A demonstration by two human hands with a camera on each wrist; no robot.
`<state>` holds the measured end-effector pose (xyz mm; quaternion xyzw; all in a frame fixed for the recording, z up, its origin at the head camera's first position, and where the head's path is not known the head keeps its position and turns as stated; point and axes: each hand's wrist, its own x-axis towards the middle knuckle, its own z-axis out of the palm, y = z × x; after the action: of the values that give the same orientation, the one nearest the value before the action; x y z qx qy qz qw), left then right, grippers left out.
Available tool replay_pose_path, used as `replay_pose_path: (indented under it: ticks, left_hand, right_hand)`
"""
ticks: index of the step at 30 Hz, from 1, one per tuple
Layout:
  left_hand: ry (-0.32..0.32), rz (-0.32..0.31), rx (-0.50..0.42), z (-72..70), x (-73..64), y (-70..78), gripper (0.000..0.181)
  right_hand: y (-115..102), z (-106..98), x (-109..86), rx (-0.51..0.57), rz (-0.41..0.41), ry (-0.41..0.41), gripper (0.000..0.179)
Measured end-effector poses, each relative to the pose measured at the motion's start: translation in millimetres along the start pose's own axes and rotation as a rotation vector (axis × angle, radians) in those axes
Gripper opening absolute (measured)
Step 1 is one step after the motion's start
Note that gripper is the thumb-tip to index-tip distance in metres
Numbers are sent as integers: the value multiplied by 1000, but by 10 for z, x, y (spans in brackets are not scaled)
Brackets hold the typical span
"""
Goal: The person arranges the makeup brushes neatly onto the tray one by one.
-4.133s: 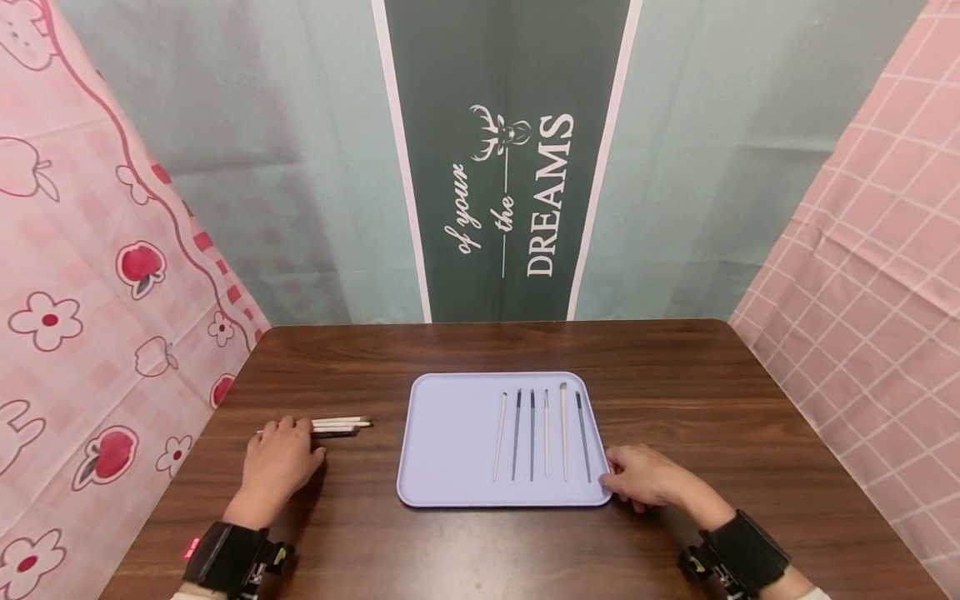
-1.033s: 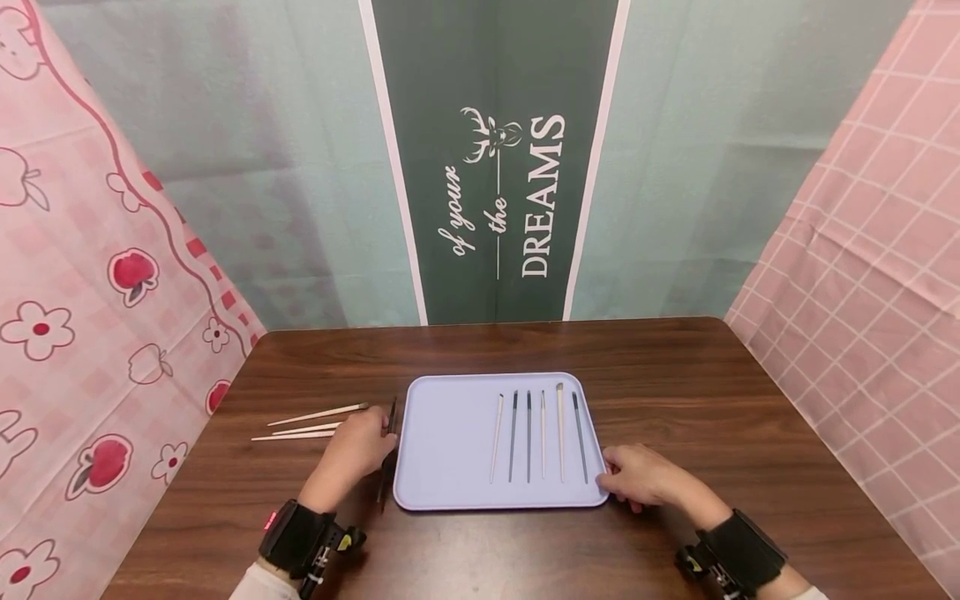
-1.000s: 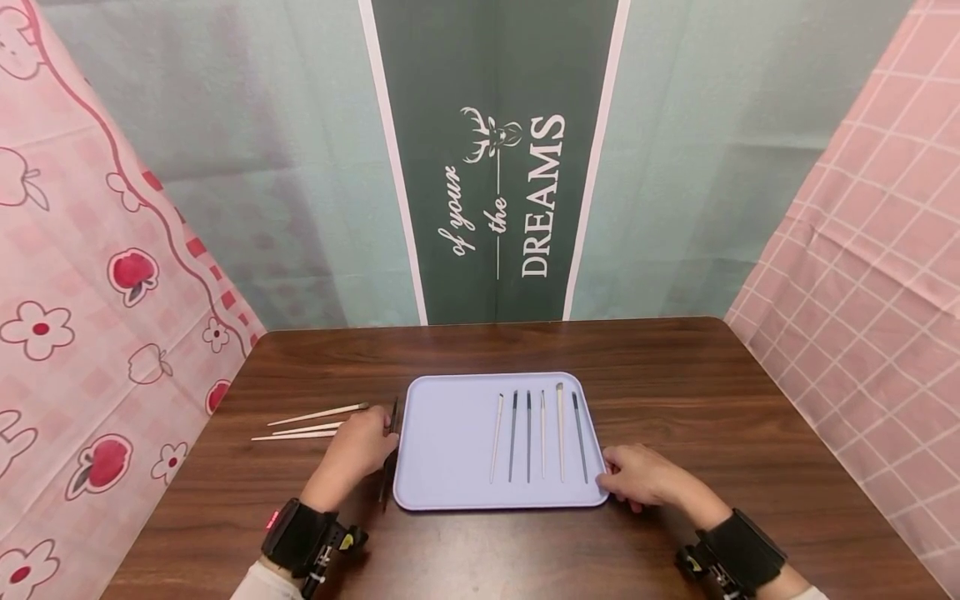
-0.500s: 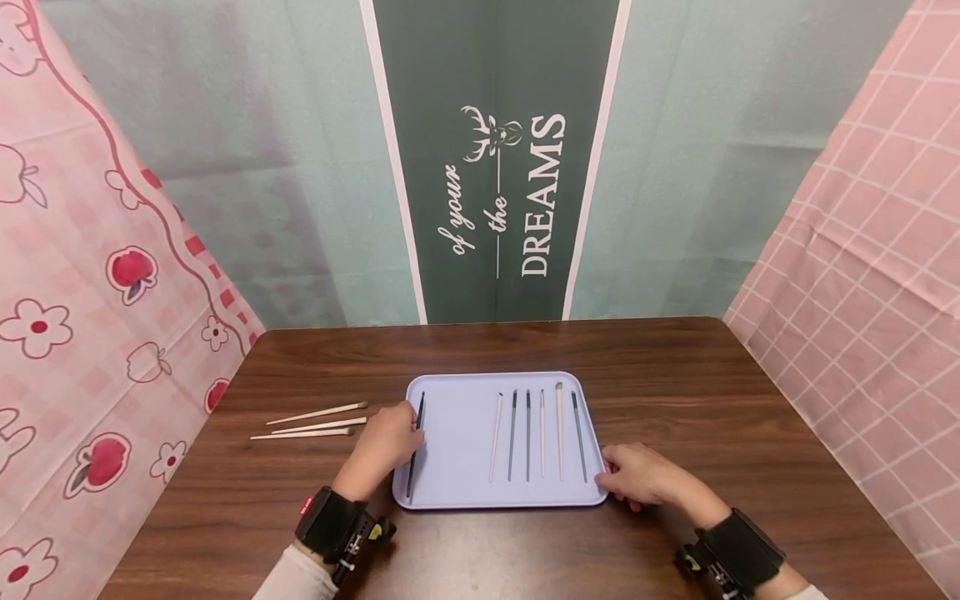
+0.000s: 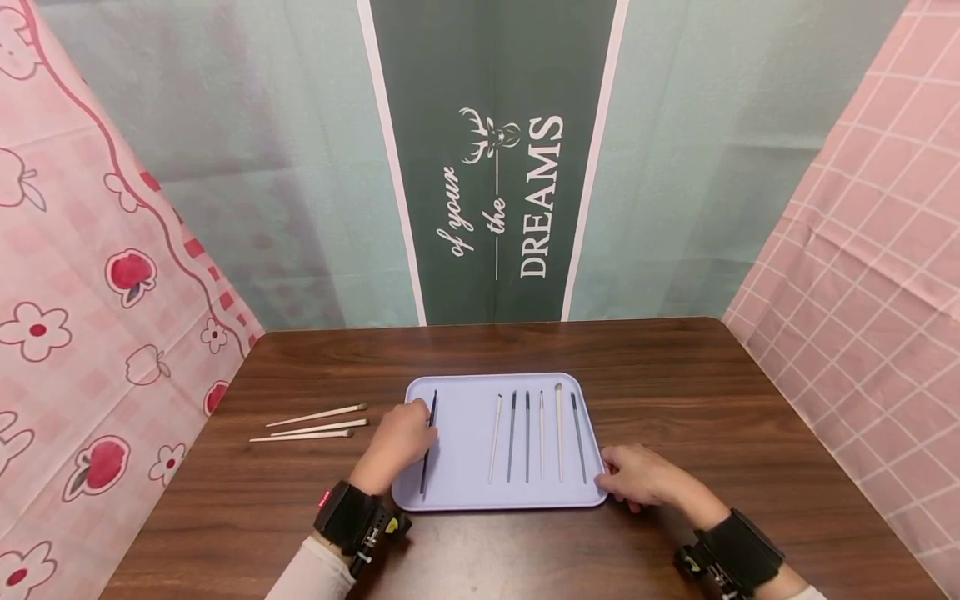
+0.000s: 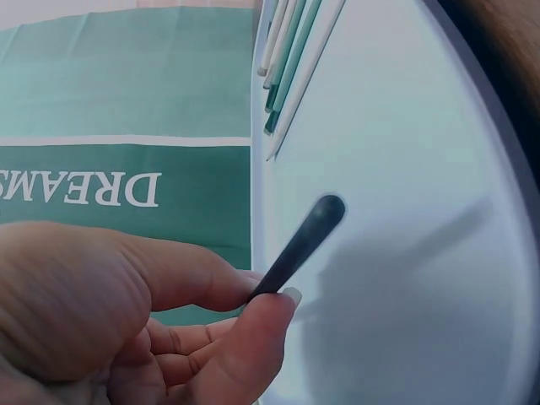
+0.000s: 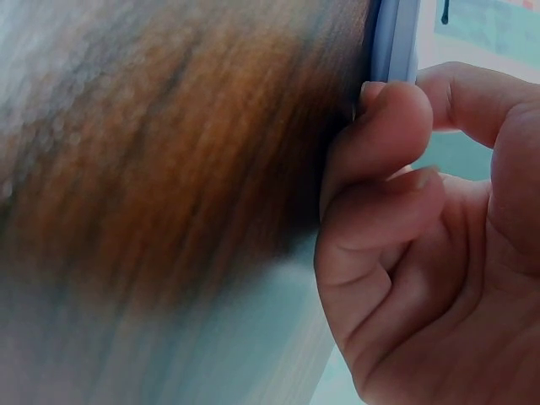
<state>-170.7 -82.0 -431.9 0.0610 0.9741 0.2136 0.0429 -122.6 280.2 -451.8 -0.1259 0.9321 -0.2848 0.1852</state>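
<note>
My left hand point(image 5: 401, 435) pinches a dark, slim makeup brush point(image 5: 426, 467) between thumb and finger over the left part of the lilac tray point(image 5: 465, 505). In the left wrist view the dark handle end point(image 6: 321, 221) points out past the fingertips, and its shadow falls on the tray. My right hand point(image 5: 637, 475) grips the tray's rim near its front right corner; in the right wrist view the thumb and finger close on that edge point(image 7: 395, 42). On the tray's right half lie several makeup brushes point(image 5: 527, 442), pale and grey-blue, side by side with their tips toward the back.
Three pale-handled brushes point(image 5: 318, 427) lie on the wooden table point(image 5: 675, 367) left of the tray, tips to the right. A green curtain point(image 5: 480, 208) hangs behind the table, with pink cloths at both sides.
My left hand has gone from the brushes at the left, carrying the dark brush rightward past the tray's left rim and over the tray. My right hand has stayed at the tray's corner.
</note>
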Motion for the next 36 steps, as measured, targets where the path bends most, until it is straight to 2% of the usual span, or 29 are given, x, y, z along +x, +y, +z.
replay_pose_path:
  ticks: [9,16,28,36]
  left_hand:
    - [-13,5,13,80,56,125,18]
    - [-10,37,36,144,92,227,18]
    - [-18,-8,-25,269,189,349,15]
    - [7,12,18,356,225,429,17]
  right_hand:
    - [-4,0,-7,6,-3,-2,20]
    - [-5,-1,-21,8,-15,-1,21]
    - [7,0,-4,12,-5,-6,19]
    - [-6,5,-13,11,-10,5,21]
